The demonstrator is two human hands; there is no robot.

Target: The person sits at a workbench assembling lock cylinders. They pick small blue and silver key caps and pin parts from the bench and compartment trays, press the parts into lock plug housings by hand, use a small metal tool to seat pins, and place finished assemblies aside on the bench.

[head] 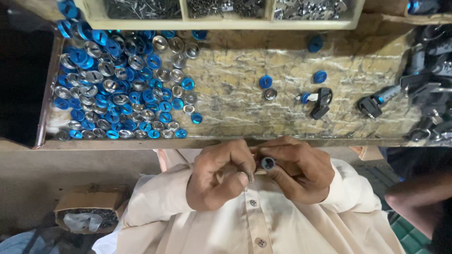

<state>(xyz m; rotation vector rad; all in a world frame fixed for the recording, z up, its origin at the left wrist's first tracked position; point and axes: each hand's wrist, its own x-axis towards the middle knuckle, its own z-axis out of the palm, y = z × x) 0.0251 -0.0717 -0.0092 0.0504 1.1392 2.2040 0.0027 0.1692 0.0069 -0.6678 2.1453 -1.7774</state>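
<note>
My left hand (pixel 219 178) and my right hand (pixel 299 173) are held together in front of my cream shirt, just below the workbench edge (pixel 141 142). My right hand grips a small round cylinder part (pixel 267 163), its dark round end facing up between the fingers. My left hand is closed, with thumb and fingers pinching a small metal piece (pixel 250 178) right beside the cylinder part. What lies inside the fist is hidden.
A big pile of blue and silver round caps (pixel 117 84) covers the bench's left side. Loose caps (pixel 266 81) and black lock parts (pixel 322 101) lie mid-bench, with more black parts (pixel 431 89) at the right. Compartment tray (pixel 226 23) sits at the back. Cardboard box (pixel 89 211) lower left; another person's arm (pixel 419 200) lower right.
</note>
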